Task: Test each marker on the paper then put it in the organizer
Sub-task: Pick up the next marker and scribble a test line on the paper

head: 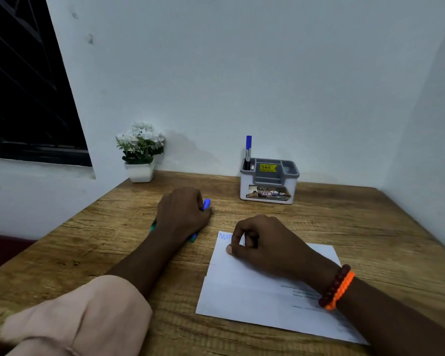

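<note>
- Person's sitting at a wooden desk (344, 222) pushed into a corner, both arms out in front.
- Left hand (183, 214) is palm down over a little bunch of markers lying on the desk, fingers curled around them. A blue marker (207, 203) pokes out past the knuckles, and you can see a bit of teal (153, 227) by the wrist and more blue on the near side. Can't count how many are under there.
- Right hand (257, 242) is resting on the top left part of the paper (242, 294), loosely curled, thumb tip pressed to the sheet. Doesn't look like it's holding anything, but the inside of the curl is hidden so I honestly can't tell.
- The paper is white, folded or creased, lying on the desk to the right of the marker pile. There's a blue scribble (225, 237) at its top left corner, just beside the right hand's fingers. Some faint print near the right wrist, too small to read.
- Right wrist has a dark beaded bracelet (333, 286) and an orange one right next to it.
- The organizer (269, 183) is a grey and white caddy at the back by the wall, well apart from both hands. One blue capped marker (248, 150) is standing upright in its back left compartment.
- Small white pot of white flowers (140, 150) sits in the far left corner.
</note>
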